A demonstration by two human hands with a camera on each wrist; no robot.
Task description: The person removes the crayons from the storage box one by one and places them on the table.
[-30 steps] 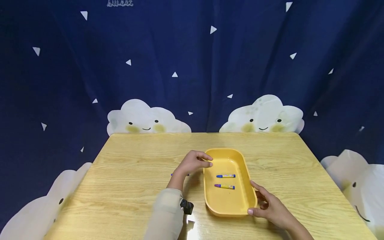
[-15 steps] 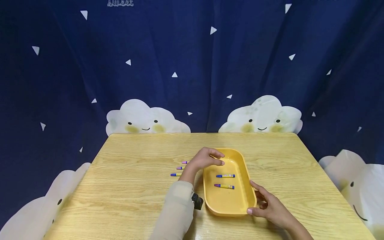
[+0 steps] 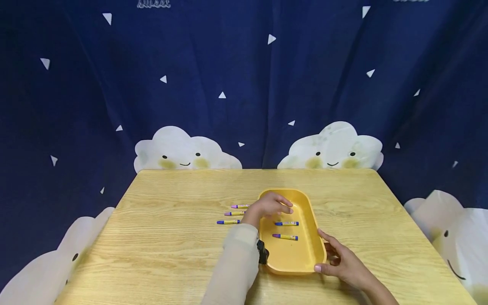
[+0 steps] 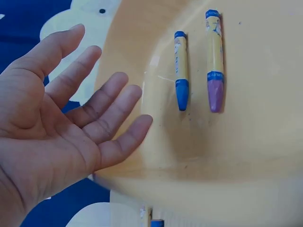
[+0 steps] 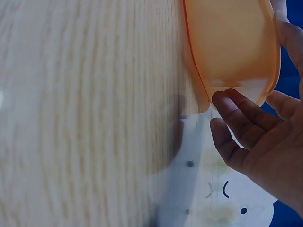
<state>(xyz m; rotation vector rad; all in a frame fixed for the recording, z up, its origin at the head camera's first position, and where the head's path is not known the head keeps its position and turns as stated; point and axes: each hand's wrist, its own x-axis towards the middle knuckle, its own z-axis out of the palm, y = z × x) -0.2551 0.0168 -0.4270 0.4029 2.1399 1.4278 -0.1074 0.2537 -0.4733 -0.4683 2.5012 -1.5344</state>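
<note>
In the head view my left hand [image 3: 271,204] hovers over the far left part of a yellow plastic tray [image 3: 289,259], holding nothing. The left wrist view shows this hand's fingers [image 4: 113,127] spread and loosely bent, palm bare. Two crayons lie inside the tray: a blue one [image 3: 286,223] and, nearer, a purple one [image 3: 285,237]. At the tray's near right corner my right hand [image 3: 345,263] holds the side, thumb at the near rim and index finger along the right wall. In the right wrist view its fingertips [image 5: 227,101] are against the tray's outer wall.
Left of the tray, on the wooden table [image 3: 171,237], lie a pink crayon [image 3: 240,206], a pinkish-purple crayon [image 3: 234,213] and a blue crayon [image 3: 228,222], partly behind my left arm. A dark blue curtain [image 3: 206,63] with clouds hangs behind the table.
My left hand has moved right, from the tray's left rim to over its inside, uncovering the three crayons on the table. The right hand and tray have stayed put.
</note>
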